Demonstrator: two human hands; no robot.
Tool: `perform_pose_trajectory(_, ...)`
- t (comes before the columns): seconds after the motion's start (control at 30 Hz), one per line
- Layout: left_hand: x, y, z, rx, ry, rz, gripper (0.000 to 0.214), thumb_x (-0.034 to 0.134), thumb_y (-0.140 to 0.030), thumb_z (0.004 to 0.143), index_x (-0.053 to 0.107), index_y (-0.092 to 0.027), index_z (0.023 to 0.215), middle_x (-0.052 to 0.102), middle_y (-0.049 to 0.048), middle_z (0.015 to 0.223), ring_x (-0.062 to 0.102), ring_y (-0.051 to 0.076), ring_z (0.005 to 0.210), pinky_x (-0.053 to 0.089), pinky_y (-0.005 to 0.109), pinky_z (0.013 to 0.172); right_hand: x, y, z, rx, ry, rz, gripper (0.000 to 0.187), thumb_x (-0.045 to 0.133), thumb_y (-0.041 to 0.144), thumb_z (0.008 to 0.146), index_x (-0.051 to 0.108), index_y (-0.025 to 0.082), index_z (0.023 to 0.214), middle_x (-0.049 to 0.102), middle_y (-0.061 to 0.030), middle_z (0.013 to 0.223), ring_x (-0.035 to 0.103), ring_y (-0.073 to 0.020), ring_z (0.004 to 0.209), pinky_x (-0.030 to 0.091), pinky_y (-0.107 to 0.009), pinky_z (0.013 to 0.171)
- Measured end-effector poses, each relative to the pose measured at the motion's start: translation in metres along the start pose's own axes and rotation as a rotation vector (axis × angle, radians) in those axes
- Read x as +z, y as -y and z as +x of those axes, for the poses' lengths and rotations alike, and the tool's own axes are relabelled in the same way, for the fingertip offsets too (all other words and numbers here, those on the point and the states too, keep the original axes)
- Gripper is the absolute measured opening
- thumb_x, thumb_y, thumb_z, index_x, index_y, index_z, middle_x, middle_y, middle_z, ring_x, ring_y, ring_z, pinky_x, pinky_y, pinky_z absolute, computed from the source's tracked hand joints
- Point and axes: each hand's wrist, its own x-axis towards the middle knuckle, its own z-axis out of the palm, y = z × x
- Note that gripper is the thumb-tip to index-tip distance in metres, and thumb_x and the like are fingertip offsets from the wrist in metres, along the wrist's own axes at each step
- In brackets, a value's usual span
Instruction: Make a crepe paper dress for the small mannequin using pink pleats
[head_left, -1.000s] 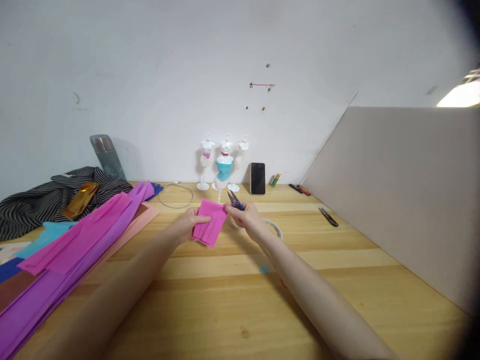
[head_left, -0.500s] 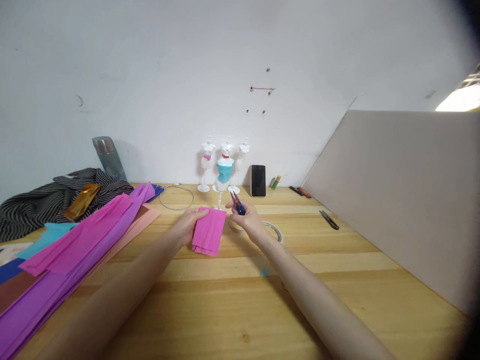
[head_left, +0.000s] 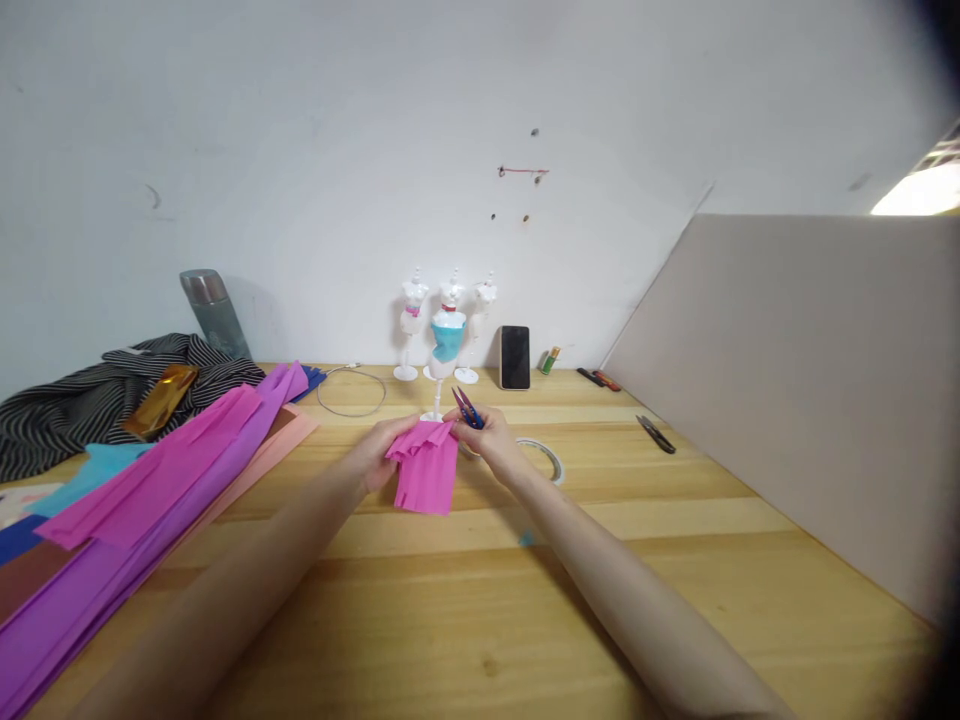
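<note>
A small piece of pleated pink crepe paper (head_left: 427,470) hangs between my two hands above the wooden table (head_left: 480,600). My left hand (head_left: 379,447) pinches its top left corner. My right hand (head_left: 491,440) is closed on small blue snips (head_left: 466,408), whose blades point up and away, and its fingers also touch the paper's top right corner. Just behind the paper stands a small white mannequin in a blue dress (head_left: 448,345).
Long pink, purple and peach paper sheets (head_left: 142,500) lie at the left, beside striped cloth (head_left: 82,395) and a grey flask (head_left: 214,310). A tape roll (head_left: 546,455), phone (head_left: 515,356), wire loop (head_left: 352,392), more mannequins (head_left: 410,315) and black snips (head_left: 656,432) sit behind. A grey board (head_left: 810,400) walls the right.
The pink paper has turned from slanting to hanging straight down, its top edge now gathered. My right hand with the snips has come back to the paper's top right corner.
</note>
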Motion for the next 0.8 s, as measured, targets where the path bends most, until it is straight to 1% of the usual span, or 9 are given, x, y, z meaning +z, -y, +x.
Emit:
perform_pose_trajectory(0.1, -0.001, -0.002, 0.002, -0.026, -0.001, -0.043, 0.026, 0.058, -0.035, 0.086, 0.069, -0.011, 0.091, 0.074, 0.0090, 0.084, 0.068, 0.021, 0.078, 0.049, 0.031, 0.074, 0.001, -0.002, -0.001, 0.010, -0.014, 0.020, 0.019, 0.069, 0.034, 0.061, 0.062, 0.016, 0.062, 0.049, 0.0039, 0.051, 0.039, -0.0087, 0.048, 0.028, -0.024, 0.049)
perform_pose_trajectory(0.2, -0.003, -0.004, 0.003, -0.068, -0.047, -0.059, 0.033, 0.048, -0.041, 0.091, 0.065, -0.014, 0.095, 0.073, 0.0097, 0.083, 0.069, 0.021, 0.071, 0.050, 0.030, 0.061, 0.002, -0.004, -0.002, 0.080, -0.054, 0.088, 0.024, 0.072, 0.035, 0.059, 0.057, 0.017, 0.061, 0.039, 0.0076, 0.044, 0.028, -0.0061, 0.041, 0.018, -0.023, 0.043)
perform_pose_trajectory(0.3, -0.006, -0.008, 0.002, -0.047, 0.003, -0.060, 0.029, 0.045, -0.038, 0.091, 0.062, -0.016, 0.096, 0.072, 0.0093, 0.081, 0.067, 0.018, 0.061, 0.047, 0.025, 0.050, 0.003, -0.006, -0.002, 0.137, -0.082, 0.190, 0.028, 0.074, 0.035, 0.058, 0.052, 0.019, 0.060, 0.034, 0.0096, 0.040, 0.023, -0.0047, 0.037, 0.012, -0.023, 0.041)
perform_pose_trajectory(0.4, -0.009, -0.011, 0.000, -0.005, 0.070, -0.050, 0.014, 0.055, -0.022, 0.082, 0.062, -0.014, 0.091, 0.071, 0.0076, 0.079, 0.064, 0.013, 0.058, 0.046, 0.021, 0.049, 0.003, -0.006, -0.002, 0.176, -0.082, 0.286, 0.033, 0.076, 0.034, 0.057, 0.046, 0.020, 0.058, 0.033, 0.0100, 0.040, 0.020, -0.0038, 0.036, 0.010, -0.023, 0.039)
perform_pose_trajectory(0.47, -0.010, -0.011, -0.001, 0.034, 0.101, 0.003, 0.020, 0.060, -0.013, 0.073, 0.064, -0.014, 0.093, 0.071, 0.0070, 0.081, 0.064, 0.012, 0.059, 0.046, 0.019, 0.050, 0.003, -0.005, -0.003, 0.196, -0.076, 0.327, 0.035, 0.077, 0.034, 0.057, 0.045, 0.020, 0.058, 0.032, 0.0102, 0.040, 0.020, -0.0033, 0.035, 0.009, -0.023, 0.039)
perform_pose_trajectory(0.53, -0.009, -0.009, -0.002, 0.067, 0.114, 0.076, 0.029, 0.065, -0.014, 0.071, 0.066, -0.014, 0.099, 0.072, 0.0079, 0.087, 0.065, 0.012, 0.064, 0.047, 0.020, 0.052, 0.004, -0.004, -0.005, 0.208, -0.066, 0.348, 0.035, 0.078, 0.033, 0.057, 0.045, 0.020, 0.058, 0.032, 0.0103, 0.040, 0.019, -0.0028, 0.035, 0.008, -0.023, 0.040)
perform_pose_trajectory(0.6, -0.007, -0.006, -0.002, 0.096, 0.086, 0.125, 0.034, 0.072, -0.020, 0.070, 0.067, -0.013, 0.102, 0.073, 0.0099, 0.092, 0.067, 0.015, 0.070, 0.050, 0.023, 0.058, 0.005, -0.002, -0.006, 0.215, -0.052, 0.361, 0.034, 0.078, 0.032, 0.056, 0.046, 0.019, 0.057, 0.034, 0.0098, 0.041, 0.020, -0.0024, 0.036, 0.008, -0.023, 0.040)
perform_pose_trajectory(0.7, -0.004, 0.000, -0.001, 0.119, 0.003, 0.145, 0.036, 0.080, -0.024, 0.064, 0.071, -0.011, 0.096, 0.074, 0.0122, 0.092, 0.068, 0.019, 0.075, 0.051, 0.027, 0.065, 0.007, 0.001, -0.008, 0.213, -0.036, 0.386, 0.035, 0.079, 0.032, 0.054, 0.048, 0.018, 0.058, 0.035, 0.0097, 0.043, 0.019, -0.0019, 0.037, 0.008, -0.023, 0.039)
perform_pose_trajectory(0.8, -0.003, 0.001, 0.000, 0.129, -0.026, 0.131, 0.031, 0.080, -0.024, 0.062, 0.072, -0.010, 0.089, 0.074, 0.0118, 0.086, 0.068, 0.019, 0.072, 0.050, 0.027, 0.064, 0.008, 0.001, -0.008, 0.198, -0.019, 0.422, 0.034, 0.078, 0.033, 0.055, 0.047, 0.019, 0.058, 0.032, 0.0109, 0.042, 0.018, -0.0019, 0.036, 0.008, -0.023, 0.039)
